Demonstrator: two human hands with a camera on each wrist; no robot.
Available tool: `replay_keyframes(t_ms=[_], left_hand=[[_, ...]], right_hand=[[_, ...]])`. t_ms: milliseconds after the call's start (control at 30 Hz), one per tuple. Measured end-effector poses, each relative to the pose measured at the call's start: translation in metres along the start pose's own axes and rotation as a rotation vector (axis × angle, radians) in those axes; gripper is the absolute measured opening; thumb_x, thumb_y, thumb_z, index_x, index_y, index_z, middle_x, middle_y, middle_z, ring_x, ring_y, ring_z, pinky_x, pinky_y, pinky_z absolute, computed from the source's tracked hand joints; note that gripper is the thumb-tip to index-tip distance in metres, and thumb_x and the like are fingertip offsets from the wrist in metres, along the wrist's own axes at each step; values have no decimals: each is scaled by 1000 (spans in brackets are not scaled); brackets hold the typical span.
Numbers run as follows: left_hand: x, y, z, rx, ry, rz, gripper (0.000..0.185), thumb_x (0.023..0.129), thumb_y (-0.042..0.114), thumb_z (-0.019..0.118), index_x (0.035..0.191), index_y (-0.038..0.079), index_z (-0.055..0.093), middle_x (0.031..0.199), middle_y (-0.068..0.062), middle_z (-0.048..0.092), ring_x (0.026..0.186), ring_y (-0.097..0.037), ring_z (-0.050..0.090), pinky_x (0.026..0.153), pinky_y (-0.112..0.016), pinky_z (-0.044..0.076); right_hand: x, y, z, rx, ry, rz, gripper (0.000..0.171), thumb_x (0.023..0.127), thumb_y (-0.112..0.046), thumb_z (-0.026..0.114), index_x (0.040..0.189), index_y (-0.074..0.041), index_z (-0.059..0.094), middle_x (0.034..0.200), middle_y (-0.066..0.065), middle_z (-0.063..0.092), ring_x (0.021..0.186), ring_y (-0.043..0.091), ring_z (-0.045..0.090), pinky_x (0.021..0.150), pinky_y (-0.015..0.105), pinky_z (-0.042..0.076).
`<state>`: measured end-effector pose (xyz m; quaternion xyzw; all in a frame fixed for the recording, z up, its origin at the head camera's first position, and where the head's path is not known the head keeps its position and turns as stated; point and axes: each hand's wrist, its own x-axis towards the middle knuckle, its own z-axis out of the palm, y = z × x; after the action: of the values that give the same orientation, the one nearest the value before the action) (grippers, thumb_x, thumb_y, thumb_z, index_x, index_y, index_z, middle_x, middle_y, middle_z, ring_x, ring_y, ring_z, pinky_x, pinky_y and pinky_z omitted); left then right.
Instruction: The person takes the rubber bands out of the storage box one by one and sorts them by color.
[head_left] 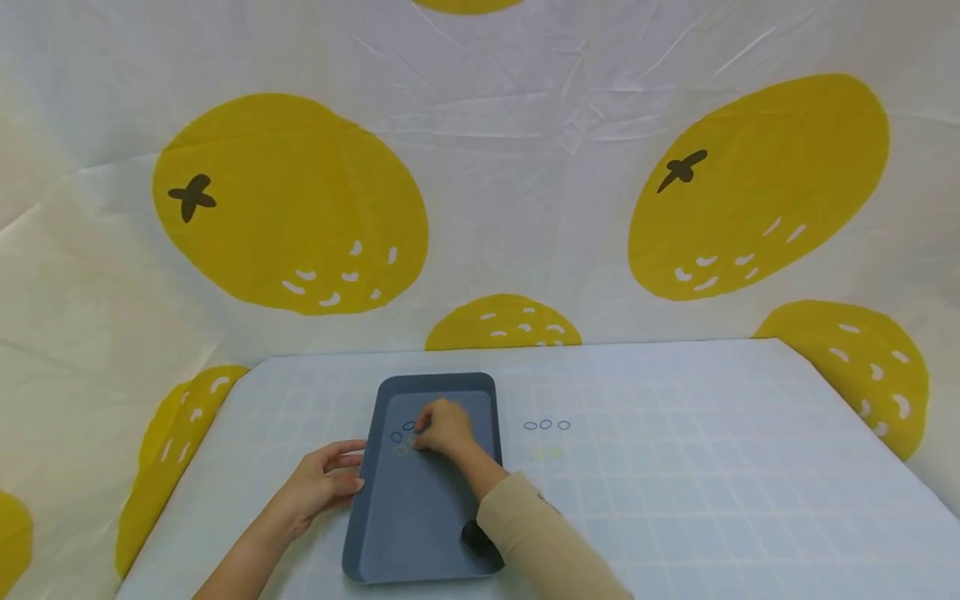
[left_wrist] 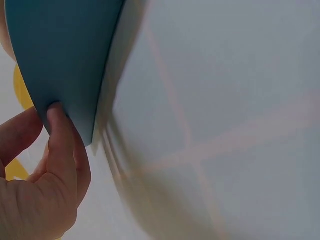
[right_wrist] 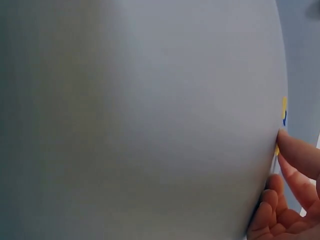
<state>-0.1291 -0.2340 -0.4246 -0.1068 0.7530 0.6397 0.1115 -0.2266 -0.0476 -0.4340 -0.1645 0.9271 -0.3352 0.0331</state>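
Observation:
A blue-grey tray lies on the table, longer from front to back. My left hand rests its fingertips and thumb against the tray's left side wall, also seen in the left wrist view. Inside the tray, my right hand pinches a small yellow ring between thumb and forefinger, low over the tray floor. Beside those fingertips lie dark blue rings and a pale yellow ring; the hand partly hides this group.
Three dark blue rings lie in a row on the grid-patterned table, right of the tray. Yellow rings lie just in front of them. A black rounded object shows beside the right sleeve. Behind hangs a fruit-print cloth.

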Motion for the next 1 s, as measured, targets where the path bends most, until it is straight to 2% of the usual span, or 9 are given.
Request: replay_keyframes(t_ms=[100,233,433,533,733,900,1000], left_hand=[[0,-1,-1,-1,-5,6,63,76,-15,62,135,-8,39,124,-30,48,92,-22,61,72,-36,53],[-2,-2,-1,0,-11,1,62,77,-13,62,135,-8,39,125,-30,48,95,-23,60,73,-35,53],[-2,-1,-1,13,-19,6,62,77,-12,62,134,-8,39,124,-29,48,94,-22,60,72,-34,53],[-1,0,0,12,-31,13,62,77,-12,62,135,-8,39,125,-29,47,93,-22,60,72,-34,53],[0,0,2,18,1,6,61,76,-14,61,134,-8,40,123,-29,49,93,-23,61,71,-36,53],[0,1,2,32,16,-2,62,76,-15,61,134,-8,40,123,-29,49,94,-24,61,71,-37,53],[-1,2,2,33,17,-9,62,76,-15,61,134,-8,40,123,-29,49,94,-23,61,71,-37,53]], right_hand=[[-2,-1,0,3,-8,-15,17,62,-13,84,64,-12,67,67,-3,62,62,13,52,60,25,42],[-5,-2,0,-32,-58,-53,19,71,-13,79,61,-11,63,59,-6,54,55,9,45,53,24,37],[-8,-1,-3,-63,-124,-127,21,79,-12,72,62,-8,61,60,-4,53,52,7,42,49,21,35],[-7,2,-8,25,-163,-123,19,81,-8,70,64,-5,62,61,-3,53,53,7,41,50,21,34],[-5,7,-22,301,-219,-19,12,81,-2,68,70,2,65,62,-2,52,56,9,43,50,21,36],[-4,6,-28,432,-246,39,11,82,-1,67,71,4,65,59,-1,52,55,11,46,51,21,39],[-4,6,-31,493,-254,44,10,82,-1,68,74,5,66,60,1,55,57,11,48,53,22,40]])
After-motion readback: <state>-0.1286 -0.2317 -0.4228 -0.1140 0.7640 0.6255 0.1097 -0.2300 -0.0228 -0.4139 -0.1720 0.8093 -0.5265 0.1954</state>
